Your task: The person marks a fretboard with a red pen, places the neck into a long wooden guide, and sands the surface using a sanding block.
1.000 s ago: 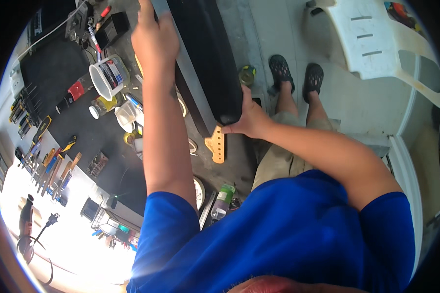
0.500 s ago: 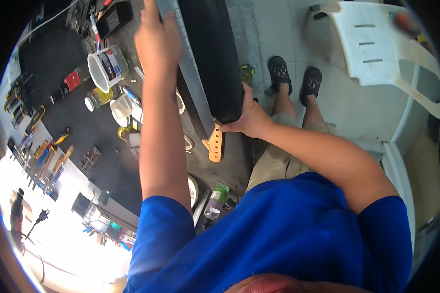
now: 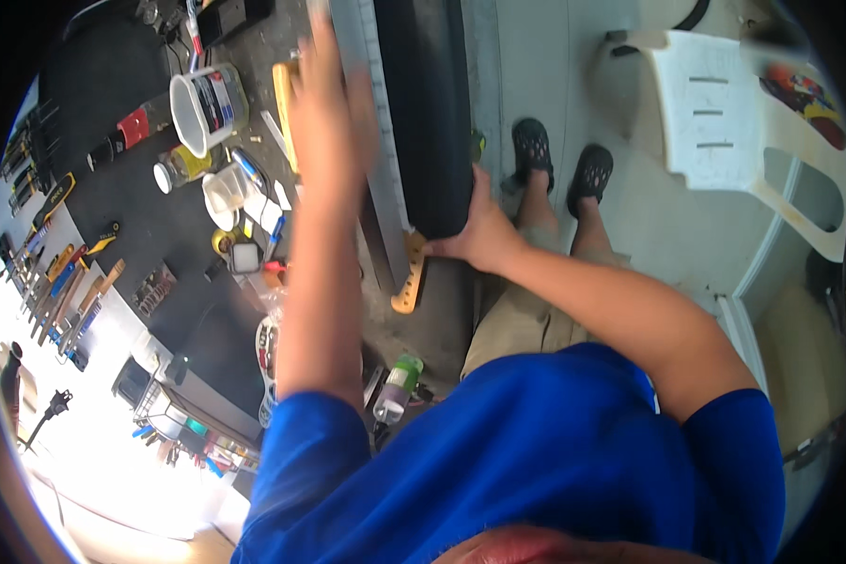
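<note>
A guitar neck shows its wooden headstock (image 3: 408, 282), with a row of holes, at the near end of a long grey strip (image 3: 378, 122) with marks along one edge. Beside the strip lies a long black block (image 3: 427, 122) with a rounded near end. My right hand (image 3: 487, 230) grips that near end, fingers on its right side, thumb by the headstock. My left hand (image 3: 334, 117), blurred by motion, lies along the left edge of the grey strip. Its fingers stretch toward the far end, and I see nothing held in it. The far end runs out of view.
On the dark bench stand a white tub (image 3: 207, 108), a yellow-labelled jar (image 3: 183, 169) and a green-labelled bottle (image 3: 399, 387). Hand tools (image 3: 75, 291) line the left side. A white plastic chair (image 3: 714, 113) stands on the floor at right.
My left hand has moved nearer and to the right along the grey strip. My right hand keeps its grip on the black block. The headstock appears tilted more edge-on.
</note>
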Tool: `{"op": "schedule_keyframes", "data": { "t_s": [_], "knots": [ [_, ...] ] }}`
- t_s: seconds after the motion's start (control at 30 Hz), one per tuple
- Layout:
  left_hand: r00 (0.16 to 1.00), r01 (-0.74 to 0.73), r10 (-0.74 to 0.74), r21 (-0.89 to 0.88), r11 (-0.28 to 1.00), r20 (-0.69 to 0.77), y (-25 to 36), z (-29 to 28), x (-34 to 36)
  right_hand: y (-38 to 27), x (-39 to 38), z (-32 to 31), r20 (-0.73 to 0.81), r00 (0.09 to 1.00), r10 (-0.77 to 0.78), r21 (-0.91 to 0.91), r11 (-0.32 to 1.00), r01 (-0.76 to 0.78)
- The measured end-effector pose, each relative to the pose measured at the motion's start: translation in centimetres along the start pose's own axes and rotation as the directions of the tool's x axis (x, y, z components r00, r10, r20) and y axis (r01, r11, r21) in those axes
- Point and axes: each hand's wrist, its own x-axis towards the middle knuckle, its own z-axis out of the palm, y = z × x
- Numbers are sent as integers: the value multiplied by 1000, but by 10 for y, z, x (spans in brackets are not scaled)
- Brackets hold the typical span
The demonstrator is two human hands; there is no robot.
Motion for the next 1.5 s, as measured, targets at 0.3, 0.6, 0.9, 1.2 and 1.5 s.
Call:
{"op": "schedule_keyframes", "data": {
  "t_s": [0.3,0.6,0.9,1.2,1.5],
  "knots": [
    [990,140,-142,-162,977,0,13,-22,60,-5,2,5,6,1000,21,-21,1000,-21],
    [997,76,-72,-121,990,42,-10,2,-76,8,-3,-8,-69,996,-63,0,998,64],
    [962,241,-219,-130,962,162,-3,-6,-51,11,3,-7,-64,998,-20,-15,1000,19],
    [975,221,-211,-297,929,64,25,-34,49,2,-1,7,-3,1000,-17,22,1000,17],
    [986,140,-122,-166,976,113,-24,-3,-42,7,-3,-3,-37,999,-9,5,1000,9]
  ]
}}
